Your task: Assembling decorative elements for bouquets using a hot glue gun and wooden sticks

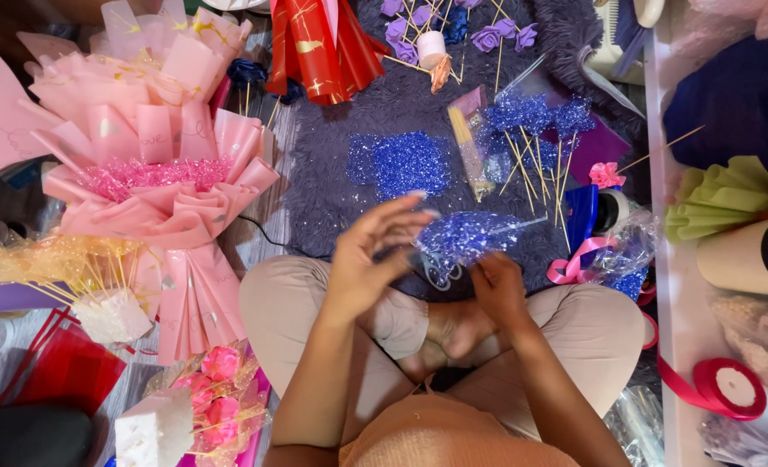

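Fingers of the left hand (368, 264) spread wide beside the blue glitter mesh flower (464, 238); the right hand (498, 290) pinched its lower edge in a narrow grip.

We recorded: blue glitter mesh (466, 235), sparkly, rough; pink wrapping paper (176, 216), matt; grey rug (401, 104), shaggy; thin sticks (531, 169), wood.

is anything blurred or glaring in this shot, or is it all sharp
Head view: the left hand is smeared by motion blur at the fingertips, the right hand less so; the blue glitter piece between them is soft; the pink bouquet and glitter patch on the rug are sharp; light is even, with small sparkle off the glitter and no hard shadows; the edges bend slightly from the wide lens.
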